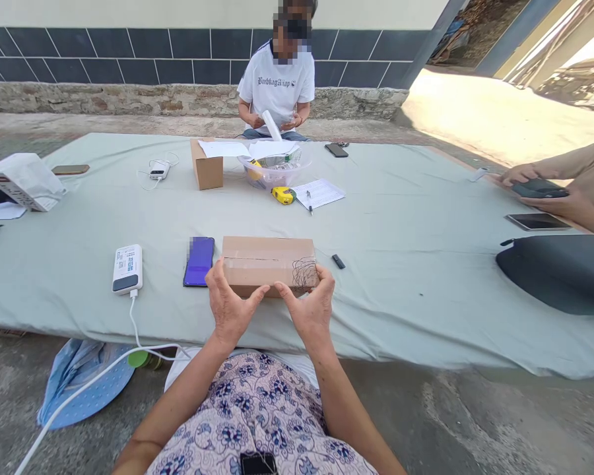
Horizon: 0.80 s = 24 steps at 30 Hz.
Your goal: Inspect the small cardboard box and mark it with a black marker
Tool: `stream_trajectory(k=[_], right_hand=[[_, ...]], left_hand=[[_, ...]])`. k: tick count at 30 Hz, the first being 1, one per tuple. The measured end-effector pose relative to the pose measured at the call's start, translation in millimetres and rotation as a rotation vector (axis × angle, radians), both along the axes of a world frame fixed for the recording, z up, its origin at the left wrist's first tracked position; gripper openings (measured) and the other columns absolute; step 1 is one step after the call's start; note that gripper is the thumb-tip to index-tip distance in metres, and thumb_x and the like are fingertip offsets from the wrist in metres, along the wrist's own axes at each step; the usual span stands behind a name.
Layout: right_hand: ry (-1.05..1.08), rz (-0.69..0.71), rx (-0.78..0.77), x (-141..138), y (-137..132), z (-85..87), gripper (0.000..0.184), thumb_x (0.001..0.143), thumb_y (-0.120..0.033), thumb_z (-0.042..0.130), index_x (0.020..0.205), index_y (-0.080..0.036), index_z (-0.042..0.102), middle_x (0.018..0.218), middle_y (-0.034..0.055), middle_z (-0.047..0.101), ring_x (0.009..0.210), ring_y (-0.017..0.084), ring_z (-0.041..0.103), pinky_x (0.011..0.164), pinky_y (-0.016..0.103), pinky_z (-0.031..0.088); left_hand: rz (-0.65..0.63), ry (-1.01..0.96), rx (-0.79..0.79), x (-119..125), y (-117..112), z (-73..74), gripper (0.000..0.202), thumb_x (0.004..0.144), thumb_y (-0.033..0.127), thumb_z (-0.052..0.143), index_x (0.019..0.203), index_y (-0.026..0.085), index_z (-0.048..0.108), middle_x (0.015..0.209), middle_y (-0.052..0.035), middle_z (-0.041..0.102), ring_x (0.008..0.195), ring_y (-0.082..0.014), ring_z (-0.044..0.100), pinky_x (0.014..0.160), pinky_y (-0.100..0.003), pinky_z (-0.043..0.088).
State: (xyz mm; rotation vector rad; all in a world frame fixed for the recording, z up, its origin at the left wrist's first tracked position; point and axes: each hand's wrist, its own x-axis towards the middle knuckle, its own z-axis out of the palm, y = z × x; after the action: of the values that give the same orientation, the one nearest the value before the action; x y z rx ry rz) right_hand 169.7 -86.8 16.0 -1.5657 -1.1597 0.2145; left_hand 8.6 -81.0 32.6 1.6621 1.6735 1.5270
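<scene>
A flat brown cardboard box [268, 260], taped along its top, lies on the grey-green cloth [406, 244] right in front of me. My left hand [229, 305] grips its near left corner, fingers on top and thumb against the front side. My right hand [310, 305] holds the near right corner the same way, beside a scribbled pen mark. The box rests on the cloth.
Left of the box lie a purple phone [198, 260] and a white power bank [127, 268] with its cable. A small black object [338, 261] lies to the right. Across the cloth, a seated person [277, 82] handles paper behind another box [207, 168], plastic bowl [274, 169] and tape measure [283, 194]. Another person's hands [549, 191] hold a phone at right.
</scene>
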Motion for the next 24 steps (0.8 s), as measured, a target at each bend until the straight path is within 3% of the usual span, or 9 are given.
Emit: stream_trajectory(k=[6, 10, 15, 20, 24], right_hand=[[0.103, 0.071, -0.065, 11, 1, 8.5, 0.07, 0.076, -0.062, 0.074, 0.129, -0.022, 0.053, 0.125, 0.0144, 0.062, 0.112, 0.029, 0.063, 0.092, 0.05, 0.057], [0.145, 0.108, 0.003, 17, 2, 8.5, 0.054, 0.087, -0.058, 0.064, 0.127, -0.023, 0.059, 0.122, 0.0126, 0.067, 0.109, 0.026, 0.065, 0.087, 0.044, 0.06], [0.18, 0.117, 0.073, 16, 1, 8.8, 0.047, 0.093, -0.054, 0.056, 0.125, -0.021, 0.064, 0.113, 0.0119, 0.069, 0.103, 0.023, 0.067, 0.084, 0.04, 0.06], [0.249, 0.151, 0.134, 14, -2, 14.7, 0.043, 0.092, -0.051, 0.062, 0.124, -0.022, 0.066, 0.115, 0.0112, 0.07, 0.105, 0.023, 0.068, 0.087, 0.039, 0.059], [0.204, 0.178, 0.167, 15, -2, 17.7, 0.032, 0.093, -0.045, 0.063, 0.117, -0.025, 0.069, 0.119, 0.0093, 0.071, 0.106, 0.023, 0.068, 0.092, 0.042, 0.056]], left_hand=[[-0.018, -0.088, -0.009, -11, 7, -3.6, 0.091, 0.08, 0.057, 0.075, 0.151, 0.022, 0.032, 0.147, -0.0196, 0.046, 0.141, -0.0354, 0.041, 0.118, -0.053, 0.035], [-0.028, -0.169, -0.03, -17, 11, -4.4, 0.081, 0.087, 0.059, 0.068, 0.151, 0.023, 0.035, 0.142, -0.0177, 0.05, 0.137, -0.032, 0.047, 0.115, -0.047, 0.039], [-0.028, -0.177, -0.008, -23, 14, -4.1, 0.061, 0.094, 0.061, 0.055, 0.14, 0.023, 0.051, 0.136, -0.0161, 0.056, 0.133, -0.0295, 0.05, 0.112, -0.043, 0.041], [0.01, -0.234, -0.021, -25, 16, -8.7, 0.069, 0.091, 0.069, 0.053, 0.138, 0.019, 0.053, 0.133, -0.018, 0.058, 0.118, -0.0282, 0.057, 0.097, -0.04, 0.049], [0.043, -0.277, 0.001, -25, 17, -8.8, 0.07, 0.092, 0.069, 0.051, 0.141, 0.02, 0.05, 0.144, -0.0187, 0.054, 0.128, -0.0279, 0.054, 0.101, -0.038, 0.048]])
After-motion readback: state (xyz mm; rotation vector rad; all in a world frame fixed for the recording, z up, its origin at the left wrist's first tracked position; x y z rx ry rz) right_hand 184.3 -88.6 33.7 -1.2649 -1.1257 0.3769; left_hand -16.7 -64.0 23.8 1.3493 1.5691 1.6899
